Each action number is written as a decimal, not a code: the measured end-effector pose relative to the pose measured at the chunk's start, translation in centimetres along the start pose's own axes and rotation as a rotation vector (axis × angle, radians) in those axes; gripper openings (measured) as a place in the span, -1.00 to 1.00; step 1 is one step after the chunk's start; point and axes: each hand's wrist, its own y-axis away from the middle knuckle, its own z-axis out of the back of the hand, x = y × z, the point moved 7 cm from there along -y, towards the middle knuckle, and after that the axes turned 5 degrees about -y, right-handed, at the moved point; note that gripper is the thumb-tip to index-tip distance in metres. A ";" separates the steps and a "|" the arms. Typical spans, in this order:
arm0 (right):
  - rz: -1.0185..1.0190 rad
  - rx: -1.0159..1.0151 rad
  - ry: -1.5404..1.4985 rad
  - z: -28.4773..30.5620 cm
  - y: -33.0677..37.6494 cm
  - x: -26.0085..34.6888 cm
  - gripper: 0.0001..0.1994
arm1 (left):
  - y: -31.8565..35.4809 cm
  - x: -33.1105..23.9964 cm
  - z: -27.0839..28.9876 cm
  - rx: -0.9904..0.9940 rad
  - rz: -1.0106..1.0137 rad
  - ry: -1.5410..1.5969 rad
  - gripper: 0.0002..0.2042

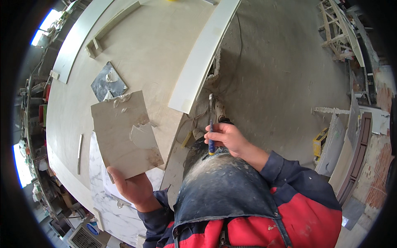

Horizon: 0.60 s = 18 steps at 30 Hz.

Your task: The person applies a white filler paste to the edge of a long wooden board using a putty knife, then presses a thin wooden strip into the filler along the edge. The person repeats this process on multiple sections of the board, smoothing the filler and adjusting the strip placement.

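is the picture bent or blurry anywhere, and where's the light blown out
In the head view, the fisheye bends the long white strip and the pale slab into curves, with a black rim around the frame; windows at the left edge are blown out to white-blue; the left hand holding the beige tile and the right hand gripping the blue-handled tool look fairly sharp, lit softly without hard shadows.

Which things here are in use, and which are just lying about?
In use: left hand holds beige tile smeared with paste; right hand grips blue-handled tool.
Lying about: grey tile with paste, white strip, yellow box, wooden frame.
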 end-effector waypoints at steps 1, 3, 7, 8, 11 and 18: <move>-0.014 0.010 0.006 -0.2 -0.8 -1.1 -0.75 | 0.2 -0.1 0.1 -0.003 -0.008 0.002 -0.42; -0.042 0.032 0.002 -0.9 -2.0 -3.0 -0.74 | 0.7 -0.4 0.4 -0.018 -0.026 0.005 -0.42; 0.047 0.044 0.021 -2.1 -3.9 -4.1 -0.75 | 1.4 -0.3 1.8 -0.060 0.001 -0.027 -0.44; 0.062 0.033 0.022 -2.3 -4.3 -4.2 -0.78 | 1.8 -0.3 2.1 -0.086 0.006 -0.027 -0.43; 0.115 0.006 0.036 -2.8 -5.3 -5.1 -0.82 | 2.2 -0.5 2.9 -0.079 -0.005 -0.054 -0.43; 0.130 -0.009 0.144 -2.7 -4.6 -8.2 -0.81 | 2.4 -0.6 3.6 -0.034 -0.005 -0.061 -0.43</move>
